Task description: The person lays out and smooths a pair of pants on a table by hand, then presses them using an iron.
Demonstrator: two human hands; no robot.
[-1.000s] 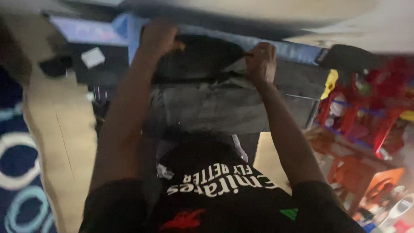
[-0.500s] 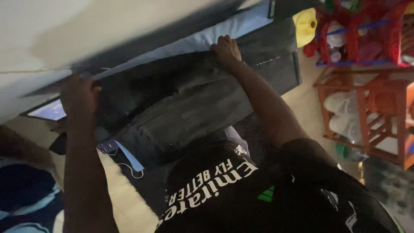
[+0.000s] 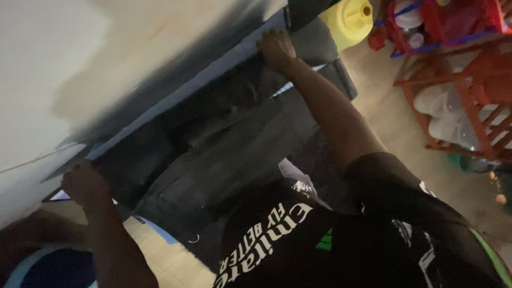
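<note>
A dark grey piece of clothing [image 3: 213, 154], like trousers, hangs spread in front of me along the foot of a pale wall. My left hand [image 3: 84, 184] grips its lower-left end with closed fingers. My right hand [image 3: 276, 48] grips its upper-right end near a light blue strip [image 3: 213, 74] that runs along the wall. Both arms are stretched wide apart. My black printed shirt [image 3: 320, 240] fills the lower middle of the view.
A yellow plastic container [image 3: 349, 18] sits at the top. A red-orange rack [image 3: 469, 90] with white items stands on the right. Tan floor [image 3: 394, 117] lies between. A lit screen [image 3: 56, 196] and a blue patterned rug [image 3: 48, 269] sit at lower left.
The view has rolled further to the side. My hands have moved farther apart along the cloth, the left one lower, the right one higher, stretching it out.
</note>
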